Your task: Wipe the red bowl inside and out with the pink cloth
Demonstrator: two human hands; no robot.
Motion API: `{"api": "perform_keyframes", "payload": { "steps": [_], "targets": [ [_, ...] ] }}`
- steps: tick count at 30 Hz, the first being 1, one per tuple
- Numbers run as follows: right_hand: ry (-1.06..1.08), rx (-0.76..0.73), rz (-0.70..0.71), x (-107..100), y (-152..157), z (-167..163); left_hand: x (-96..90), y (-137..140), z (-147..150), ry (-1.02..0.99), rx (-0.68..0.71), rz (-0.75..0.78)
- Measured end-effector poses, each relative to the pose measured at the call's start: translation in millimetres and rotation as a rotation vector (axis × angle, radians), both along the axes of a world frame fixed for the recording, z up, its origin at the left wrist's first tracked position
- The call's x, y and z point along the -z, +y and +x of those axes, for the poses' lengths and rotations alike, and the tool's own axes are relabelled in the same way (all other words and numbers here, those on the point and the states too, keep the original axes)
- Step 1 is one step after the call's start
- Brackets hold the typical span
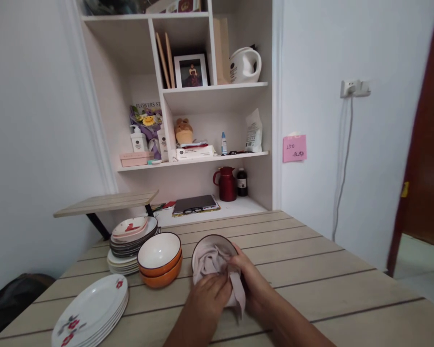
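Note:
A bowl (195, 254) with a dark rim is tilted towards me above the wooden table (296, 270). A crumpled pale pinkish-grey cloth (211, 259) fills its inside, and one end hangs over the near side. My right hand (252, 279) grips the bowl at its right rim, with the thumb at the cloth. Fingers together, my left hand (210, 296) presses the cloth into the bowl. Just left of them stand stacked orange bowls (161, 279) with white insides.
Oval plates (94, 303) with red flowers are stacked at front left. Behind them rise dark plates (130, 248) topped by small patterned dishes (130, 227), beside a raised wooden shelf (104, 203). A laptop-like flat item (194, 204) and a red jug (227, 184) stand at the back.

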State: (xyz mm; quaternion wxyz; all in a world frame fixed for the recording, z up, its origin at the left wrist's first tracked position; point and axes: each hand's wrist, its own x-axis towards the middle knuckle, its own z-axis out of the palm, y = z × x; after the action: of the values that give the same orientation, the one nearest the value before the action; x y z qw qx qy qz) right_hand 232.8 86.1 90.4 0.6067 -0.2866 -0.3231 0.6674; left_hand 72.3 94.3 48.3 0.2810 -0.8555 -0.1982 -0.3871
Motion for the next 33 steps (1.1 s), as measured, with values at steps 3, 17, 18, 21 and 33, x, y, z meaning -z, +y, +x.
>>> {"api": "perform_keyframes", "payload": {
  "steps": [3,17,18,21,33],
  "targets": [
    [-0.130,-0.013,-0.020,-6,3,15,1.9,6,1,0.007,0.003,-0.006],
    [-0.046,-0.084,0.082,-4,-3,7,-3.8,1,-5,-0.070,-0.096,0.133],
    [-0.034,-0.068,0.093,-3,-3,3,-4.8,0,-6,-0.082,-0.099,0.136],
    [0.017,-0.041,0.093,1,-4,-5,-7.4,-3,-5,-0.110,-0.075,0.144],
    [-0.224,-0.061,0.016,-15,-2,31,-1.1,-2,-1,0.039,0.021,-0.034]
  ]
}}
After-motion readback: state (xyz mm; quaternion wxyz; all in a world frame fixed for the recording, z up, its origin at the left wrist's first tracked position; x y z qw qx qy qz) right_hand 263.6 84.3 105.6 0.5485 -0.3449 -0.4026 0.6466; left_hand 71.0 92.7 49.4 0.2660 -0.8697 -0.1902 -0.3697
